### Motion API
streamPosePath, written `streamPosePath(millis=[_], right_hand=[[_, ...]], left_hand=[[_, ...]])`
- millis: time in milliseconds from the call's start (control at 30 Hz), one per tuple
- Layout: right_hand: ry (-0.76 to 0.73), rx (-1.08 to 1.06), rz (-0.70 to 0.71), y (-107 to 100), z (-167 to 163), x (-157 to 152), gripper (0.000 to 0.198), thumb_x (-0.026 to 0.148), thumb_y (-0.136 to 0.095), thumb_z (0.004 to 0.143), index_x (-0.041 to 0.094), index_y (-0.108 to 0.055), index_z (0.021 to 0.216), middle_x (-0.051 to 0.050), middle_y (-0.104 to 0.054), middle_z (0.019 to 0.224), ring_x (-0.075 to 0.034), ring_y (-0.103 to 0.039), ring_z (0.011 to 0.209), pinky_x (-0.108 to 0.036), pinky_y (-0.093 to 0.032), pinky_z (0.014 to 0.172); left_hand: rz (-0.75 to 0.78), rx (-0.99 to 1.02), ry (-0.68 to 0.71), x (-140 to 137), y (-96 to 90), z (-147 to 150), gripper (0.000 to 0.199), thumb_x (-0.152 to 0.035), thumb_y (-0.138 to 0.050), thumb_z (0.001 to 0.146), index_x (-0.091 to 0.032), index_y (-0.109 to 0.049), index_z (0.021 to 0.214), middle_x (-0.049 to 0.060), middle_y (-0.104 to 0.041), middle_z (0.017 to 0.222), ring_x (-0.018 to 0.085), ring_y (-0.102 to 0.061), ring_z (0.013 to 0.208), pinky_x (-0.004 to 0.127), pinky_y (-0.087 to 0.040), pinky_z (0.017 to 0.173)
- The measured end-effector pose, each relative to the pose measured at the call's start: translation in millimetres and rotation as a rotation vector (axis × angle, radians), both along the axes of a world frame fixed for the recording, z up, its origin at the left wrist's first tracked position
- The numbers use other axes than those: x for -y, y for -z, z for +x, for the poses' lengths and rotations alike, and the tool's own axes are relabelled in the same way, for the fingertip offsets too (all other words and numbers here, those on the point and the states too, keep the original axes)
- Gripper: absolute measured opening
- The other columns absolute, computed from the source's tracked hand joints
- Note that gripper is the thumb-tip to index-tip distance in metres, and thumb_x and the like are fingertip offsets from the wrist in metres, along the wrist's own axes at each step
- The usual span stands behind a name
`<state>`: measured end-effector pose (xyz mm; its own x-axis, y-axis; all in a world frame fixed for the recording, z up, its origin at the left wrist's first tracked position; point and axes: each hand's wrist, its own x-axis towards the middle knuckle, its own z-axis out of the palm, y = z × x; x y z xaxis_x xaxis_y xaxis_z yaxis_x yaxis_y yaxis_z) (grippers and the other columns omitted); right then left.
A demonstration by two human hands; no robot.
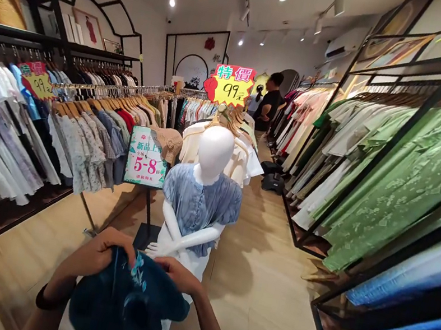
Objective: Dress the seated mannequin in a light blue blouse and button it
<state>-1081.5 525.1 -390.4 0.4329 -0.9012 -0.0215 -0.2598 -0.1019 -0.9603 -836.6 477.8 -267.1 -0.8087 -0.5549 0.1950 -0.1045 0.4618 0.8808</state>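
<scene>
A dark teal garment (102, 303) with light blue floral embroidery is bunched up low in the view. My left hand (100, 252), with a dark band at the wrist, grips its upper left part, fingers curled over the cloth. On the other side my right hand (179, 275) pinches the upper right edge; its fingertips are partly hidden by the fabric. Just beyond both hands stands a white mannequin (215, 150) with crossed arms, wearing a grey-blue short-sleeved blouse (200, 201). The garment overlaps its lower part in view.
Clothes racks line the left (91, 148) and right (396, 184) sides. A sign board (148, 158) with a pinkish-brown hat (168, 144) on it stands left of the mannequin. A yellow price sign (231, 87) rises behind. A person in black (270, 103) stands farther back; wooden floor (266, 292) runs right.
</scene>
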Motion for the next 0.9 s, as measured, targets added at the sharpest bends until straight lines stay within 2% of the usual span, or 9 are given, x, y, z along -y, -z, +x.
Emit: streamPosePath(millis=[100,200,267,333,433,567,667,767,900], right_hand=[[0.077,0.041,0.037,11,10,-19,0.049,0.060,-0.042,0.091,0.019,-0.069,0.094,-0.003,-0.066,0.085,-0.016,-0.060,0.079,-0.031,-0.050,0.078],[0.098,0.101,0.019,15,22,-32,0.055,0.061,-0.045,0.089,0.020,-0.057,0.124,-0.008,-0.062,0.120,-0.020,-0.058,0.108,-0.035,-0.047,0.095],[0.076,0.127,-0.027,16,36,-35,0.072,0.061,-0.058,0.082,0.022,-0.042,0.141,-0.009,-0.047,0.143,-0.024,-0.046,0.130,-0.039,-0.038,0.108],[0.102,0.120,-0.049,16,53,-35,0.075,0.060,-0.062,0.079,0.021,-0.042,0.140,-0.010,-0.049,0.142,-0.026,-0.044,0.132,-0.043,-0.034,0.112],[0.221,0.125,-0.033,15,71,-32,0.058,0.060,-0.053,0.085,0.018,-0.057,0.125,-0.010,-0.063,0.124,-0.028,-0.055,0.119,-0.047,-0.039,0.108],[0.405,0.253,-0.036,14,74,-30,0.060,0.064,-0.049,0.086,0.022,-0.056,0.127,-0.008,-0.060,0.132,-0.028,-0.051,0.126,-0.047,-0.034,0.114],[0.566,0.352,-0.009,14,68,-32,0.064,0.068,-0.051,0.082,0.024,-0.056,0.128,-0.007,-0.060,0.133,-0.028,-0.049,0.130,-0.048,-0.033,0.115],[0.670,0.454,0.018,14,61,-38,0.065,0.067,-0.056,0.079,0.025,-0.057,0.128,-0.006,-0.066,0.125,-0.028,-0.049,0.130,-0.048,-0.035,0.114],[0.699,0.559,0.078,11,47,-50,0.069,0.069,-0.065,0.070,0.026,-0.060,0.123,-0.006,-0.068,0.120,-0.028,-0.054,0.125,-0.045,-0.039,0.112]], left_hand=[[-0.013,0.094,-0.087,2,12.1,18,0.043,-0.006,-0.041,0.064,-0.020,-0.073,0.087,0.001,-0.072,0.084,0.018,-0.063,0.081,0.026,-0.045,0.075],[0.048,0.026,-0.095,7,28.2,18,0.040,-0.008,-0.042,0.065,-0.018,-0.071,0.092,0.003,-0.072,0.089,0.019,-0.064,0.087,0.027,-0.046,0.080],[0.129,-0.047,-0.104,9,36.3,11,0.032,-0.012,-0.047,0.068,-0.017,-0.069,0.091,0.003,-0.070,0.087,0.018,-0.064,0.084,0.027,-0.047,0.077],[0.234,-0.115,-0.121,10,40.6,4,0.030,-0.014,-0.050,0.071,-0.017,-0.067,0.096,0.003,-0.069,0.087,0.017,-0.063,0.081,0.026,-0.047,0.074],[0.285,-0.149,-0.187,13,42.8,2,0.032,-0.017,-0.051,0.076,-0.017,-0.065,0.105,0.004,-0.068,0.090,0.015,-0.061,0.080,0.024,-0.046,0.071],[0.184,-0.206,-0.412,17,49.6,14,0.036,-0.025,-0.055,0.082,-0.017,-0.060,0.117,0.006,-0.066,0.100,0.016,-0.061,0.091,0.027,-0.046,0.080],[0.131,-0.283,-0.720,5,59.5,19,0.052,-0.045,-0.061,0.083,-0.018,-0.051,0.126,0.009,-0.062,0.111,0.018,-0.060,0.097,0.029,-0.047,0.084],[0.082,-0.209,-0.992,-25,70.9,14,0.054,-0.063,-0.053,0.083,-0.016,-0.058,0.108,0.010,-0.064,0.102,0.021,-0.061,0.091,0.033,-0.047,0.083],[0.252,0.122,-0.864,-65,93.9,-2,0.068,-0.076,-0.031,0.084,-0.017,-0.063,0.078,0.009,-0.066,0.078,0.025,-0.063,0.080,0.037,-0.046,0.078]])
